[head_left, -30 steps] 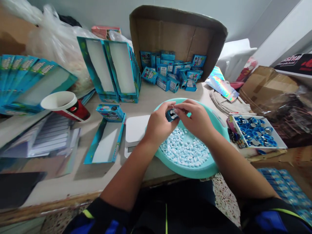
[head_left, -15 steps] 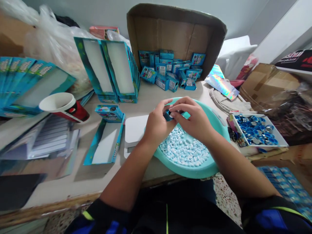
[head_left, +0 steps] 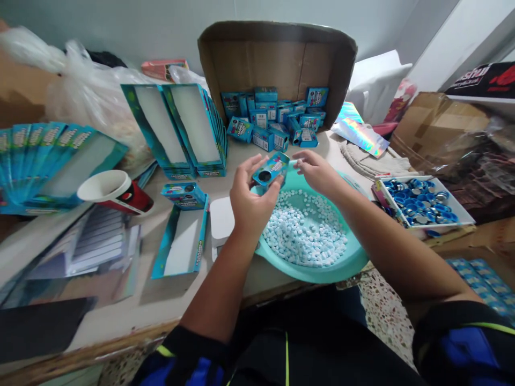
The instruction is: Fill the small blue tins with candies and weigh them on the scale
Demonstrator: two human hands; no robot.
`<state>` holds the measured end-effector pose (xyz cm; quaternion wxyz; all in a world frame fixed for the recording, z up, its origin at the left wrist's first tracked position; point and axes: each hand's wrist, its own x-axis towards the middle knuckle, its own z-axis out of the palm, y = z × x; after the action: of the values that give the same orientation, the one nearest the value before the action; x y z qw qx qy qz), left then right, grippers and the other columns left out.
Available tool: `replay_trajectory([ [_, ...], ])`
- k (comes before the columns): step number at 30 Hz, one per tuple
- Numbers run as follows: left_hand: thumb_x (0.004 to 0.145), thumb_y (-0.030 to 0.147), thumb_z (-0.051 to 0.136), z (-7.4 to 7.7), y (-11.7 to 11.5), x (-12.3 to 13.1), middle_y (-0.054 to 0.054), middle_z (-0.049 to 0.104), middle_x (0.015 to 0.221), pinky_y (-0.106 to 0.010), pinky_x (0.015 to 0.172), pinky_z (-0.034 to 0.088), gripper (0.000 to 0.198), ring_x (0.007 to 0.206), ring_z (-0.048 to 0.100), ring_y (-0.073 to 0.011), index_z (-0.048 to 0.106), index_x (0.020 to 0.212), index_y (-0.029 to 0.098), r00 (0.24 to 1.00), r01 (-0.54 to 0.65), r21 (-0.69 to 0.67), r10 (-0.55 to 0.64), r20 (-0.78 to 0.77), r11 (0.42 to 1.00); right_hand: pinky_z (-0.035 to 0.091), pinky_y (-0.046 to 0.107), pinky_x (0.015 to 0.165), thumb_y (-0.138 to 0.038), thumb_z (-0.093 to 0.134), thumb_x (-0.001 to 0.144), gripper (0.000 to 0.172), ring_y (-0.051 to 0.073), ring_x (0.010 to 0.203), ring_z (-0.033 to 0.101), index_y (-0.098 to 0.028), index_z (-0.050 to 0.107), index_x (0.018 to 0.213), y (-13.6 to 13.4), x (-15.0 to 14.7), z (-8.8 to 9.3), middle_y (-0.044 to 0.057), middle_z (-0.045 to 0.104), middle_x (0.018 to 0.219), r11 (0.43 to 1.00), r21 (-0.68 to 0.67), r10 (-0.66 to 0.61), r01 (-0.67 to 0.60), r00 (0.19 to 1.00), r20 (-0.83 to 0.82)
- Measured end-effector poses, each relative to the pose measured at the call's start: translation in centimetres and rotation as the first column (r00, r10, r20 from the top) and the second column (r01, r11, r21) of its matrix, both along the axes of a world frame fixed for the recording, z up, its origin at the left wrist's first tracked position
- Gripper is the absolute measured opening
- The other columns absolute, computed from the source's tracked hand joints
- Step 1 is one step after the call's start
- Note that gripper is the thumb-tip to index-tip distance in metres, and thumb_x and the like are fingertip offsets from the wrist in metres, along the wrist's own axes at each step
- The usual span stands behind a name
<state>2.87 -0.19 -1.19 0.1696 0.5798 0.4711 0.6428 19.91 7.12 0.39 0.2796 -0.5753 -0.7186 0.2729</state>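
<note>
My left hand [head_left: 249, 198] grips a small blue candy box [head_left: 270, 170] above the near-left rim of a teal basin [head_left: 322, 271]. The basin is filled with many small pale blue and white candies [head_left: 303, 230]. My right hand [head_left: 317, 170] hovers just right of the box, fingers curled and pinched at its end. Whether anything sits between those fingers is not visible. Both hands are over the far part of the basin.
A tipped cardboard carton [head_left: 277, 59] holds several small blue boxes [head_left: 273, 120] at the back. Open display boxes [head_left: 181, 126] stand left of it; another lies flat [head_left: 179, 244]. A paper cup [head_left: 115, 193] lies on its side. A white tray of blue caps [head_left: 420, 201] is right.
The hands have come apart and lifted slightly. The left hand now shows the blue box turned up and out, while the right hand has drawn back to the box's right end.
</note>
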Motion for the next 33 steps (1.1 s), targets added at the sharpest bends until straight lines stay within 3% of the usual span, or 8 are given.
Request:
replay_trajectory([
  [4,0.084,0.026,0.079,1.7,0.0,-2.8,-0.007,0.070,0.129,-0.039,0.099,0.061,0.047,0.122,0.069,-0.0251,0.059,0.126,0.024,0.992,-0.120,0.088,0.122,-0.012,0.989,0.055,0.042,0.090,-0.034,0.049,0.100,0.046,0.028,0.103,0.067,-0.018,0.060,0.142,0.1,-1.9,-0.7,0.016,0.065,0.133,0.904,-0.366,0.386,-0.222,0.791,0.475],
  [7,0.076,0.025,0.083,2.3,-0.4,-6.4,-0.005,0.073,0.116,-0.036,0.093,0.061,0.045,0.113,0.071,-0.0236,0.065,0.117,0.023,0.988,-0.110,0.016,0.111,-0.109,0.994,0.054,0.048,0.097,-0.055,0.064,0.092,0.066,0.036,0.118,0.062,-0.022,0.056,0.149,-1.9,-4.6,-2.0,0.020,0.052,0.147,0.821,-0.407,0.569,-0.400,0.623,0.537],
  [11,0.073,0.028,0.083,1.1,-0.8,-10.4,-0.004,0.072,0.105,-0.035,0.093,0.059,0.036,0.102,0.070,-0.0207,0.066,0.104,0.021,0.980,-0.152,-0.089,0.139,-0.140,0.984,0.053,0.055,0.099,-0.066,0.069,0.085,0.082,0.046,0.129,0.053,-0.016,0.056,0.150,-3.2,-6.1,-2.9,0.025,0.050,0.143,0.774,-0.410,0.626,-0.483,0.483,0.612],
  [15,0.073,0.029,0.081,-1.0,-0.9,-12.0,-0.004,0.071,0.107,-0.036,0.097,0.056,0.036,0.102,0.068,-0.0197,0.063,0.102,0.021,0.979,-0.163,-0.131,0.143,-0.147,0.978,0.054,0.053,0.099,-0.065,0.080,0.076,0.086,0.044,0.131,0.051,-0.027,0.057,0.149,-2.5,-5.5,-2.9,0.017,0.053,0.143,0.715,-0.465,0.694,-0.523,0.445,0.566],
  [19,0.070,0.031,0.084,-1.9,-1.0,-12.4,-0.006,0.071,0.116,-0.043,0.102,0.054,0.044,0.114,0.067,-0.0257,0.065,0.109,0.022,0.963,-0.043,-0.343,-0.053,-0.264,0.938,0.052,0.045,0.101,-0.055,0.086,0.071,0.082,0.038,0.124,0.059,-0.024,0.062,0.144,-2.4,-5.4,-3.0,0.015,0.056,0.142,0.634,-0.500,0.766,-0.590,0.390,0.511],
  [22,0.072,0.039,0.086,-1.7,-1.1,-12.7,-0.008,0.070,0.127,-0.046,0.106,0.053,0.051,0.123,0.065,-0.0288,0.064,0.116,0.024,0.974,0.041,-0.432,-0.133,-0.183,0.901,0.051,0.036,0.094,-0.048,0.084,0.075,0.069,0.030,0.112,0.065,-0.022,0.065,0.137,-2.4,-5.6,-3.2,0.011,0.064,0.135,0.577,-0.551,0.814,-0.602,0.374,0.443],
  [28,0.088,0.051,0.073,-0.7,-1.4,-13.6,-0.007,0.072,0.116,-0.036,0.095,0.058,0.048,0.108,0.071,-0.0214,0.056,0.126,0.026,0.999,-0.034,-0.178,0.035,0.002,0.983,0.042,0.030,0.070,-0.042,0.078,0.081,0.041,0.021,0.088,0.065,-0.025,0.074,0.118,-2.0,-5.4,-2.9,0.005,0.074,0.108,0.620,-0.573,0.785,-0.536,0.413,0.462],
  [33,0.090,0.052,0.073,-0.5,-1.7,-14.2,-0.006,0.073,0.112,-0.035,0.089,0.060,0.056,0.098,0.072,-0.0206,0.049,0.137,0.030,0.980,-0.198,-0.130,0.199,-0.008,0.972,0.040,0.029,0.068,-0.027,0.073,0.082,0.019,0.017,0.078,0.062,-0.023,0.079,0.099,-1.6,-4.8,-2.6,0.004,0.074,0.097,0.659,-0.506,0.751,-0.556,0.466,0.467],
])
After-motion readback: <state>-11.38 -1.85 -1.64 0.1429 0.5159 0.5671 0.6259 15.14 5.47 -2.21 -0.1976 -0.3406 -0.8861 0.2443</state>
